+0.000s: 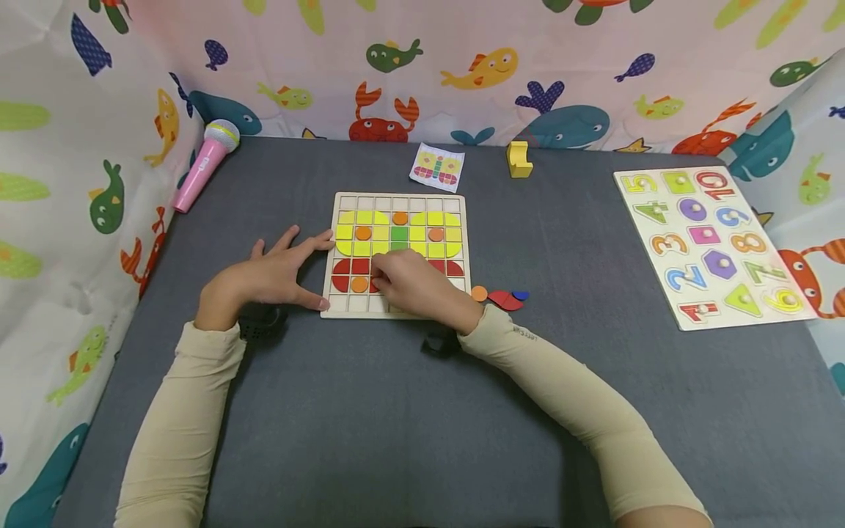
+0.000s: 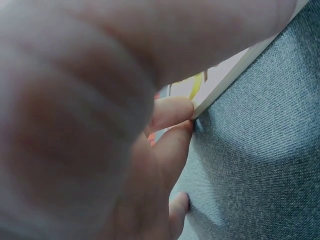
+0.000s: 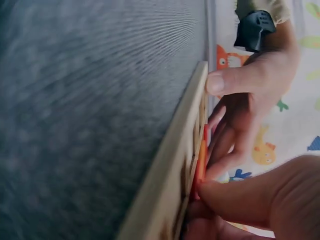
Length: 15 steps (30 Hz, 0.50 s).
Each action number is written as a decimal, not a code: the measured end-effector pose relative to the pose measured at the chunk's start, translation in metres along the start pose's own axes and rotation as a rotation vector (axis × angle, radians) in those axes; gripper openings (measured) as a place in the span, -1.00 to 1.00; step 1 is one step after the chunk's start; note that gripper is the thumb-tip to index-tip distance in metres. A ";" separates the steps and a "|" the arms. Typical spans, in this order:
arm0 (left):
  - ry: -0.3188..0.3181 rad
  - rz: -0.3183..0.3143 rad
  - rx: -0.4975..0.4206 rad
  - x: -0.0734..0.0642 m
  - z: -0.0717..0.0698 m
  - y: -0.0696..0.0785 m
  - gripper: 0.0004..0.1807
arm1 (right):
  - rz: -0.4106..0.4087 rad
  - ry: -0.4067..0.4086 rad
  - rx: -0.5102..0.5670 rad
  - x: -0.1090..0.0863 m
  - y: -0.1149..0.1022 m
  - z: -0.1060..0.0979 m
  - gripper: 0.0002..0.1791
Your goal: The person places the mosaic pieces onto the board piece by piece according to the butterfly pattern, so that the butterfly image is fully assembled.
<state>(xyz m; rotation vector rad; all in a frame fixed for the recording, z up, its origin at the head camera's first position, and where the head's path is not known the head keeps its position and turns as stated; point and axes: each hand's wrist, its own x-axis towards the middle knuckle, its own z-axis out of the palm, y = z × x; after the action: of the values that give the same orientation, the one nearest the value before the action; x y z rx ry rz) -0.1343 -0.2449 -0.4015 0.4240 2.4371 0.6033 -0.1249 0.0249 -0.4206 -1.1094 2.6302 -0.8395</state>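
A wooden grid board [image 1: 396,306] lies flat, filled with yellow, red, green and orange pieces in a butterfly-like pattern. My left hand [image 1: 280,273] is spread at the board's left side, the thumb at its near corner and fingertips along its edge. Over the lower middle of the grid, my right hand [image 1: 422,287] has its fingers curled down. The right wrist view shows its thumb and fingers pinching at a red piece [image 3: 196,187] at board level; the hand hides much of it. Loose beside the board's right edge lie an orange disc [image 1: 479,293], red pieces [image 1: 505,301] and a blue piece [image 1: 521,295].
A small pattern card [image 1: 437,167] lies behind the board, near a yellow block [image 1: 519,160]. At the back left is a pink toy microphone [image 1: 206,165]. A number-and-shape puzzle board [image 1: 713,249] lies at the right. A sea-animal curtain borders the grey table [image 1: 370,425].
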 end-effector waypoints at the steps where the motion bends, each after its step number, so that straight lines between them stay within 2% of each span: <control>1: -0.002 -0.001 0.002 0.000 0.000 0.001 0.26 | -0.005 0.003 0.006 -0.001 0.000 -0.001 -0.93; 8: -0.017 -0.023 0.006 0.002 -0.001 0.002 0.29 | -0.047 0.039 0.086 -0.016 0.004 -0.013 -0.91; 15: -0.022 -0.008 -0.015 0.001 -0.002 -0.001 0.31 | -0.031 0.086 0.111 -0.044 0.017 -0.037 -0.95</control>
<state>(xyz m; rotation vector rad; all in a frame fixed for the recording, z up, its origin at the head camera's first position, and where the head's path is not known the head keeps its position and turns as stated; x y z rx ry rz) -0.1360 -0.2458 -0.4010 0.4121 2.4102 0.6101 -0.1174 0.0817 -0.4019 -1.1117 2.6034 -1.0484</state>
